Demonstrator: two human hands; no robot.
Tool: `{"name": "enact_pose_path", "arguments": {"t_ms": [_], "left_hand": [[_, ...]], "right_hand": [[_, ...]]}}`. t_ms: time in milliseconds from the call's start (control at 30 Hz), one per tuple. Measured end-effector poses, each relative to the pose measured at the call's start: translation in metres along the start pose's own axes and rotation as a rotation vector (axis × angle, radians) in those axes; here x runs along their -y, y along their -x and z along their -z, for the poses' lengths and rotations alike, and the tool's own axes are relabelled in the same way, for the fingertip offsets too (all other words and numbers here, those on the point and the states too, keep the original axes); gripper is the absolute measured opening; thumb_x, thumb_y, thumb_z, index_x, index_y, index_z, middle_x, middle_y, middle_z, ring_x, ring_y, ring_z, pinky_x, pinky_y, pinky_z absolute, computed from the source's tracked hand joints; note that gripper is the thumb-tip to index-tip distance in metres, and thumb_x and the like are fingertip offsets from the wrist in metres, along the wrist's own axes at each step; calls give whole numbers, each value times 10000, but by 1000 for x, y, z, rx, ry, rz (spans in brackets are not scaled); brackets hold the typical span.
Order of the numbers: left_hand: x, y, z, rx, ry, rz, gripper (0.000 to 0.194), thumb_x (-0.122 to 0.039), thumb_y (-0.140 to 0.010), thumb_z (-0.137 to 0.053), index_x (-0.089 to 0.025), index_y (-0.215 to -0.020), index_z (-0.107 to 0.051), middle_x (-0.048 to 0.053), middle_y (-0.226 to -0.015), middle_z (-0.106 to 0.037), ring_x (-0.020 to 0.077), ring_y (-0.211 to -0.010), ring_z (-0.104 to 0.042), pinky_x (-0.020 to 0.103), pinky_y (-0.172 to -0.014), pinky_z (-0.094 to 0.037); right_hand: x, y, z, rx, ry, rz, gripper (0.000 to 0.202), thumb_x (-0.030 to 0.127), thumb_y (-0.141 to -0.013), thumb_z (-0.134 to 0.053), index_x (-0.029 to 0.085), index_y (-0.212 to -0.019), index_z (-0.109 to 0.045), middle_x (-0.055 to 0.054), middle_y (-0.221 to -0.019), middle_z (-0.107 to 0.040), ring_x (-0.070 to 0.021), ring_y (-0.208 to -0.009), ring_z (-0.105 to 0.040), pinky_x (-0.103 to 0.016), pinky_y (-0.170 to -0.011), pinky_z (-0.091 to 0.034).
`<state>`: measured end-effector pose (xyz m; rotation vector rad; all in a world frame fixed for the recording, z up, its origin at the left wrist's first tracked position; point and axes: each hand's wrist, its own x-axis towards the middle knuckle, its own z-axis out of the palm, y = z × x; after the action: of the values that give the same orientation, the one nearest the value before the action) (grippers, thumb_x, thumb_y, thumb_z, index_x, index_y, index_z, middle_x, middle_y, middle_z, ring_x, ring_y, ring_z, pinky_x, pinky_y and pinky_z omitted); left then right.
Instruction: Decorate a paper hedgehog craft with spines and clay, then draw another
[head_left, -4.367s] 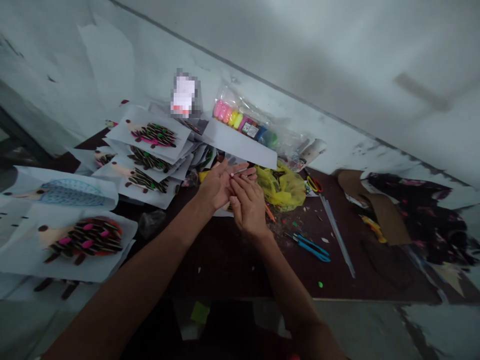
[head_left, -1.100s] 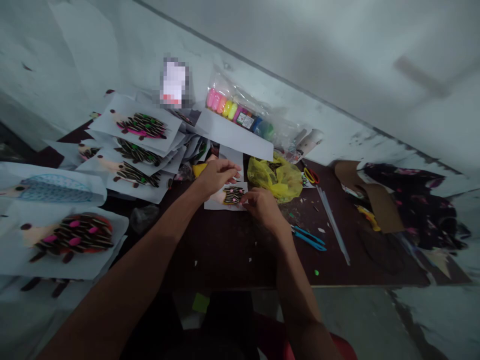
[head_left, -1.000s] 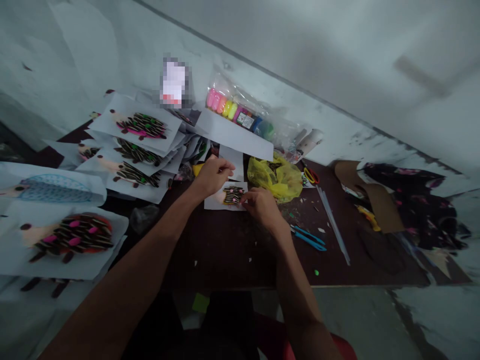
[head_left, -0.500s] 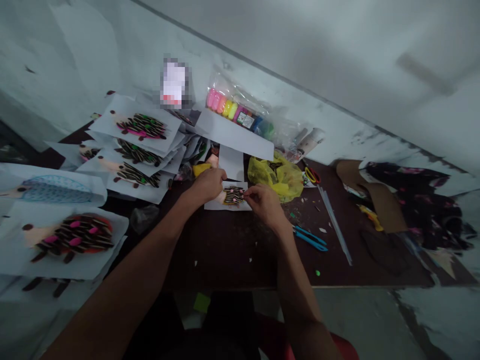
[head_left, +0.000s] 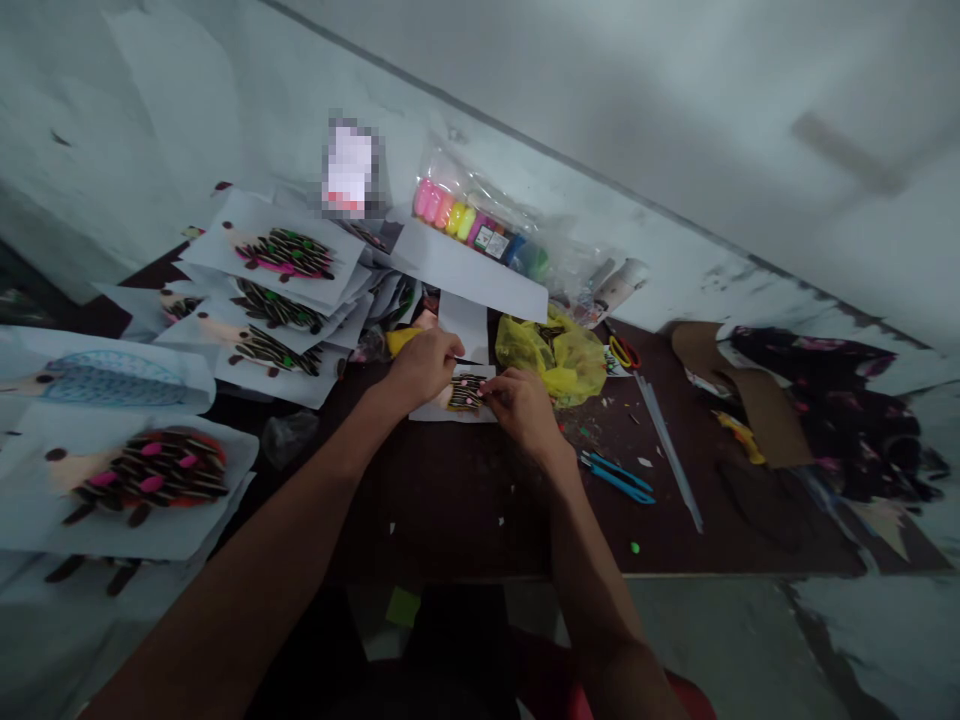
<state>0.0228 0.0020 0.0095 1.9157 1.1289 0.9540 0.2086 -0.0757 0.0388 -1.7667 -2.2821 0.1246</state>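
Note:
A small paper card (head_left: 429, 411) lies on the dark table, bearing a hedgehog collage (head_left: 466, 393) with a pale snout, dark striped spines and pink dots. Over the card's upper left side is my left hand (head_left: 429, 364), its fingers closed and thumb against them; a thin dark edge shows just below the fingertips. My right hand (head_left: 526, 408) pinches at the right end of the hedgehog, close to the surface. Whatever sits between the fingers of either hand is too small to name.
Finished-looking hedgehog sheets (head_left: 281, 255) are piled at left. Bagged coloured clay (head_left: 480, 225) leans by the wall. Right of the card lie a yellow plastic bag (head_left: 551, 355), scissors (head_left: 624, 350), a blue cutter (head_left: 619, 478), clear sticks (head_left: 671, 455) and brown cardboard (head_left: 765, 400).
My left hand has shifted slightly right, its fingertips nearer the hedgehog's spines. My right hand has moved slightly left along the hedgehog's right end. The card stays in place.

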Motion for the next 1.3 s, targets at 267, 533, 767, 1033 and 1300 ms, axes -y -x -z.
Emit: {"name": "enact_pose_path", "arguments": {"t_ms": [267,533,767,1033,1300], "left_hand": [[-19,6,-10,148,-93,-45,160,-100,-676,-626,-215,-680,-737,65,-779,-616,244,-814,-591,362,-846,-466],[-25,9,-16,193,-178,-48,93,-167,-733,-679,-223,-670,-717,74,-761,-634,290,-865,-624,393,-882,-436],[-22,11,-24,133,-24,-46,175,-164,-745,-696,-215,-594,-625,61,-725,-602,331,-907,-623,494,-995,-369],[-27,12,-22,157,-232,-58,54,-201,-782,-686,-206,-735,-714,64,-809,-695,301,-910,-661,465,-969,-420],[-39,13,-18,247,-451,-21,130,-229,-862,-628,-205,-886,-753,64,-969,-753,292,-1005,-681,462,-971,-439]], "right_hand": [[-1,0,-1,-6,-17,-3,165,162,-894,-667,218,-963,-806,-71,-904,-705,-207,-878,-618,-312,-810,-422],[3,1,3,25,3,-12,209,179,-923,-630,225,-1010,-814,-93,-926,-708,-223,-895,-629,-332,-832,-438],[2,1,2,28,-14,-23,208,179,-926,-621,208,-1002,-813,-97,-936,-715,-224,-898,-636,-334,-827,-448],[2,1,2,52,-31,-32,221,172,-930,-607,202,-1016,-809,-88,-934,-712,-209,-881,-627,-312,-814,-435],[1,1,2,43,-37,-25,230,168,-928,-613,209,-1041,-809,-83,-915,-703,-203,-856,-619,-302,-795,-428]]}}
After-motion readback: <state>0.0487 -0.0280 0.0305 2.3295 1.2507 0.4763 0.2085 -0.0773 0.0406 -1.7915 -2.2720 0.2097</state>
